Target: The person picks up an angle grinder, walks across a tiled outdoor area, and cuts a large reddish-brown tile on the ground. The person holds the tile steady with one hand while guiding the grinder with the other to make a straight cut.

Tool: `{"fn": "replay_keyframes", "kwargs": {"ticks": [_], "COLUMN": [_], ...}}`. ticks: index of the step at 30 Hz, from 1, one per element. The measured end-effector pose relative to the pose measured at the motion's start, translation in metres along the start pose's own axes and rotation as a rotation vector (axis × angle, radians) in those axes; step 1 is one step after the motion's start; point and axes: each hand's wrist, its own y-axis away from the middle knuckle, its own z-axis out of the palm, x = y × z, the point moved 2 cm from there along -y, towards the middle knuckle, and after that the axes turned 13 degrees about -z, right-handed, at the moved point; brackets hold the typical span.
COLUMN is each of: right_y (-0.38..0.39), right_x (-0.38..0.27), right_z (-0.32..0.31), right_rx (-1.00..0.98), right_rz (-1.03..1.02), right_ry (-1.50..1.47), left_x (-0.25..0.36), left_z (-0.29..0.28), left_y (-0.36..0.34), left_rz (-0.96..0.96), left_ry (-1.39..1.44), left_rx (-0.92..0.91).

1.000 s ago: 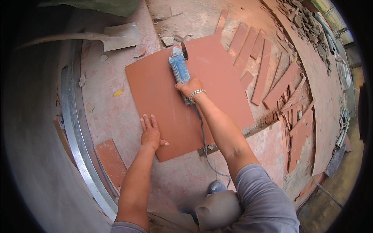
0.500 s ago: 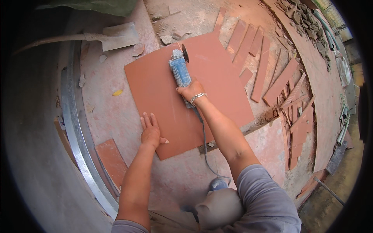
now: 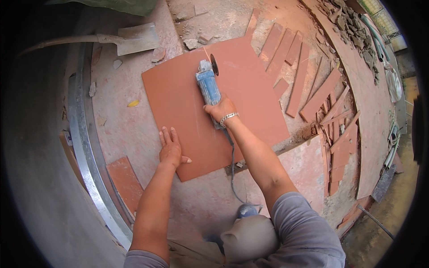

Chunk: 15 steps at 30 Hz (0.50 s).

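A large reddish-brown tile point(image 3: 254, 102) lies flat on the floor before me. My right hand point(image 3: 222, 108) is wrapped around the rear of a dusty blue angle grinder point(image 3: 208, 88), which is over the tile. Its dark disc point(image 3: 214, 64) stands on edge near the tile's far side, and a thin pale line runs from that edge towards it. Whether the disc touches the surface, I cannot tell. My left hand point(image 3: 170, 149) rests flat on the tile's near left part, fingers stretched out. From the grinder, a grey cord point(image 3: 233, 165) trails back towards my body.
A shovel point(image 3: 136, 39) lies at the far left, above a yellow leaf point(image 3: 133, 103). Along the left runs a metal channel point(image 3: 85, 152), with a smaller tile piece point(image 3: 126, 183) beside it. Cut tile strips point(image 3: 298, 80) and rubble point(image 3: 353, 33) cover the right side.
The grinder has come slightly nearer to me across the tile, and more of the pale line shows behind its disc. My left hand stays on the tile.
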Motion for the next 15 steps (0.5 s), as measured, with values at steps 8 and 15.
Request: {"fn": "replay_keyframes", "kwargs": {"ticks": [8, 15], "right_y": [0.013, 0.022], "right_x": [0.003, 0.006], "right_z": [-0.002, -0.003], "right_rx": [-0.024, -0.024], "right_rz": [0.001, -0.005], "right_ry": [-0.016, -0.028], "left_x": [0.001, 0.001], "left_z": [-0.002, -0.003], "left_y": [0.002, 0.002], "left_rz": [-0.001, -0.007], "left_ry": [0.009, 0.008], "left_rx": [-0.011, -0.018]}}
